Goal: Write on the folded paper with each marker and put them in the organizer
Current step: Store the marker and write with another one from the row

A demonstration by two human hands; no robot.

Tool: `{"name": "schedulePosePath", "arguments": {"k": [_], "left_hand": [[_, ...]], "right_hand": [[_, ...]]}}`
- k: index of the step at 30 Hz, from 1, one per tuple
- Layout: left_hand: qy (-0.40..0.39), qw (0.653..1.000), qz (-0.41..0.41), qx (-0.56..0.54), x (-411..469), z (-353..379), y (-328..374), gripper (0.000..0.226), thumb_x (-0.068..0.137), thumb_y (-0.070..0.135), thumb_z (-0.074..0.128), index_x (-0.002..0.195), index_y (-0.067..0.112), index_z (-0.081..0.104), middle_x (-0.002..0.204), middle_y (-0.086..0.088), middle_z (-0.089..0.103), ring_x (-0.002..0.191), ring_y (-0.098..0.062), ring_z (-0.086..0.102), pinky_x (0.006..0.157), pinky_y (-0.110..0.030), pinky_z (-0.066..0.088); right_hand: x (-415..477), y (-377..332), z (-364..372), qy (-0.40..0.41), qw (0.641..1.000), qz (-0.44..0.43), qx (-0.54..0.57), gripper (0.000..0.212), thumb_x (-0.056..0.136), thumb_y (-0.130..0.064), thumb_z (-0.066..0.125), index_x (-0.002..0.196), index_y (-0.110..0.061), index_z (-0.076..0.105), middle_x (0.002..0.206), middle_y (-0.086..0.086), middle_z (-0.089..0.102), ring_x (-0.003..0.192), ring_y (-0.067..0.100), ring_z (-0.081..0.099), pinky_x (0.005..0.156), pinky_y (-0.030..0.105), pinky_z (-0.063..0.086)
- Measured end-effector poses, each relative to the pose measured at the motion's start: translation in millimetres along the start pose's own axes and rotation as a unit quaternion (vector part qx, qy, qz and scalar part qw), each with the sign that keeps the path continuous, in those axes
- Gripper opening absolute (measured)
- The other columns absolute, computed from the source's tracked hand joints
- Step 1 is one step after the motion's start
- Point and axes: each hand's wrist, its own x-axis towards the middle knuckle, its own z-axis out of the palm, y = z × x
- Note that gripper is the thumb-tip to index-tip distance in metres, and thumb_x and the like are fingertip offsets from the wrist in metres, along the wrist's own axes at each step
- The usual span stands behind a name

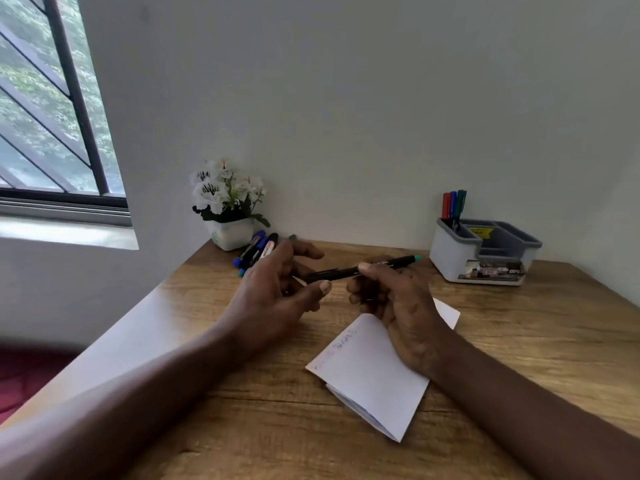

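Head view: marker (391, 263) pinched in right hand (405, 317) above paper (370, 372), cap end at left hand (273, 296), grip there unclear; judged uncapping step; next needs cap off, tip to paper, then organizer (450, 258).

White flowers (225, 188) in a white pot (232, 235) at the far left corner of the wooden desk (526, 344), against a grey wall (346, 116), beside a barred window (41, 116).
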Motion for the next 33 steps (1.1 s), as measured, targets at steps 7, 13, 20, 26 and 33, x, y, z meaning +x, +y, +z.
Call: {"name": "schedulePosePath", "arguments": {"k": [7, 13, 20, 26, 33], "left_hand": [[-0.059, 0.996, 0.029, 0.056, -4, 5, 2, 0.023, 0.092, 0.038, 0.072, 0.114, 0.039, 0.066, 0.089, 0.004, 0.075, 0.071, -0.020, 0.074, 0.061, -0.031, 0.060], [-0.099, 0.995, 0.018, 0.016, -3, 7, 8, 0.016, 0.096, 0.029, 0.067, 0.110, 0.036, 0.070, 0.080, -0.002, 0.074, 0.061, -0.012, 0.065, 0.056, -0.025, 0.052], [-0.115, 0.993, 0.001, -0.019, -1, 8, 9, 0.019, 0.099, 0.022, 0.064, 0.112, 0.033, 0.072, 0.081, -0.007, 0.073, 0.069, -0.018, 0.066, 0.057, -0.025, 0.052], [-0.135, 0.991, 0.003, -0.015, 0, 5, 12, 0.023, 0.100, 0.017, 0.062, 0.117, 0.030, 0.073, 0.080, -0.007, 0.072, 0.066, -0.013, 0.063, 0.057, -0.024, 0.051], [-0.168, 0.984, 0.032, 0.055, -7, 4, 15, 0.032, 0.100, 0.033, 0.060, 0.131, 0.042, 0.062, 0.089, 0.002, 0.074, 0.075, -0.019, 0.070, 0.064, -0.026, 0.055]], "right_hand": [[3, 3, -1, -0.045, 0.999, 0.009, 0.011, 0.029, 0.076, -0.037, 0.082, 0.094, -0.014, 0.077, 0.090, 0.010, 0.079, 0.081, 0.020, 0.076, 0.060, 0.024, 0.055], [3, 2, 0, -0.065, 0.997, 0.046, 0.003, 0.032, 0.090, -0.031, 0.069, 0.098, 0.000, 0.068, 0.091, 0.016, 0.078, 0.082, 0.025, 0.077, 0.068, 0.027, 0.061], [4, 3, 4, -0.038, 0.998, 0.046, -0.031, 0.034, 0.100, -0.028, 0.060, 0.104, 0.005, 0.066, 0.090, 0.019, 0.077, 0.078, 0.026, 0.076, 0.070, 0.032, 0.061], [3, 3, 6, -0.023, 0.998, 0.042, -0.034, 0.036, 0.102, -0.029, 0.057, 0.105, 0.006, 0.064, 0.086, 0.017, 0.077, 0.072, 0.024, 0.076, 0.063, 0.029, 0.060], [6, 2, 4, 0.033, 0.997, 0.067, 0.025, 0.029, 0.102, -0.043, 0.053, 0.100, -0.015, 0.056, 0.078, 0.010, 0.070, 0.068, 0.024, 0.077, 0.055, 0.032, 0.059]]}}
